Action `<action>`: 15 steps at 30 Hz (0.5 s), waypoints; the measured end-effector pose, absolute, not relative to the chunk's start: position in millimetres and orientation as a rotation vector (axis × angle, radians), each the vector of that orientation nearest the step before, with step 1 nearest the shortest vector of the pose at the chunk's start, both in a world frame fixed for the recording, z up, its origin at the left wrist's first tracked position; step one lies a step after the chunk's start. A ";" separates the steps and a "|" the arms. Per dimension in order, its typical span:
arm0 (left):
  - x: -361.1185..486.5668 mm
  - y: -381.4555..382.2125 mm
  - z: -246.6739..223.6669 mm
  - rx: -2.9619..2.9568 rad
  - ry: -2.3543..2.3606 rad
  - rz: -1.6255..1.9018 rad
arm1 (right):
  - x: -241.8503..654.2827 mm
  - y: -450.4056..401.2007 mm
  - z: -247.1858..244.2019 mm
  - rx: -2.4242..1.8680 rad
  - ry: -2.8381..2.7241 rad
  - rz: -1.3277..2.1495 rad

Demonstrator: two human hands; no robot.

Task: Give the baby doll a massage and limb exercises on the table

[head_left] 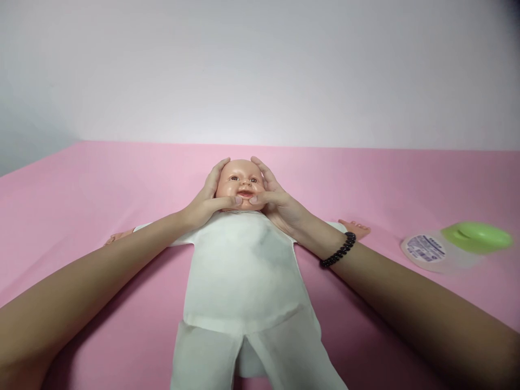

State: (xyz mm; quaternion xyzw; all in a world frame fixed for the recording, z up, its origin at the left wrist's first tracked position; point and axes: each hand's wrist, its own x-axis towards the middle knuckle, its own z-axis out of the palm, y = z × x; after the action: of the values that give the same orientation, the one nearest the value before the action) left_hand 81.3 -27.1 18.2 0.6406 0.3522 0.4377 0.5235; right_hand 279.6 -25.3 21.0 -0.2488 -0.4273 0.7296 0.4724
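white-clothed, a doll (246,271) is lying on a pink surface (101,189); left hand (207,199) and right hand (281,201) are cupping its head (240,168), both spread, thumbs resting near its chin.

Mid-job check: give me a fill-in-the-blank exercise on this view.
1. The doll wears clothes colored ____.
2. The surface under it is ____.
3. The bottle has a cap colored ____.
4. Left hand and right hand touch the doll; a black coiled band rings the ____ arm.
Answers: white; pink; green; right.
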 end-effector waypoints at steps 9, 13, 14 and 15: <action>81.5 -27.0 19.8 1.545 0.870 1.041 | 279.2 -26.7 22.3 -0.623 -1.043 1.782; 80.8 -25.6 18.0 1.551 0.864 1.042 | 278.9 -27.5 22.8 -0.628 -1.045 1.781; 80.5 -25.1 17.3 1.554 0.859 1.039 | 278.8 -27.6 22.7 -0.630 -1.046 1.780; 80.3 -24.6 16.8 1.553 0.855 1.038 | 278.7 -27.6 22.6 -0.631 -1.044 1.779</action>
State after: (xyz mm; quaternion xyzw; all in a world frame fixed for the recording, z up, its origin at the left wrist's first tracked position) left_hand 80.3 -24.6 16.8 0.6469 0.3561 0.4323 0.5175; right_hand 278.7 -27.6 22.6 -0.2579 -0.4266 0.7269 0.4724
